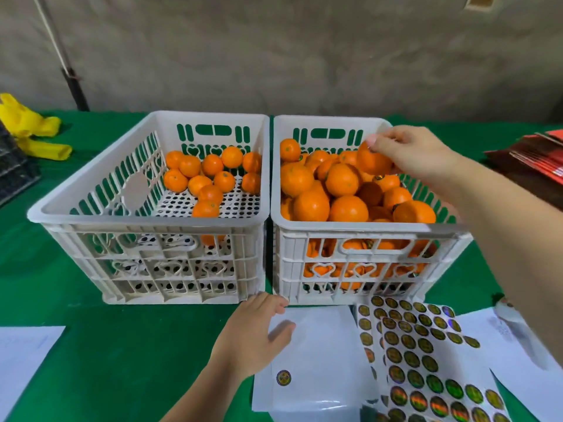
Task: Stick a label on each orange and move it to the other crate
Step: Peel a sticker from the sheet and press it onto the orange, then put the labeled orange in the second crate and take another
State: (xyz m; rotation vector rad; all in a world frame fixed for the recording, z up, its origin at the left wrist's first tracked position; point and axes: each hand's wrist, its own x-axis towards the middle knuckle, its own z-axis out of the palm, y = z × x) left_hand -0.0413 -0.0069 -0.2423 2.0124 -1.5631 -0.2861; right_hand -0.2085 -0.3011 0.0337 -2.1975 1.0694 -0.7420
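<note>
Two white plastic crates stand side by side on the green table. The left crate (146,214) holds several oranges at its far end. The right crate (359,229) is heaped with oranges. My right hand (414,153) reaches over the right crate and grips an orange (371,161) at the top of the heap near the back. My left hand (256,333) rests with relaxed fingers on a nearly used-up white backing sheet (320,360) in front of the crates. Sheets of round gold labels (417,351) lie to its right.
A yellow plastic bag (30,129) and a dark crate (15,172) lie at the far left. Red packets (536,156) are stacked at the far right. White paper (21,357) lies at the near left. A grey wall stands behind the table.
</note>
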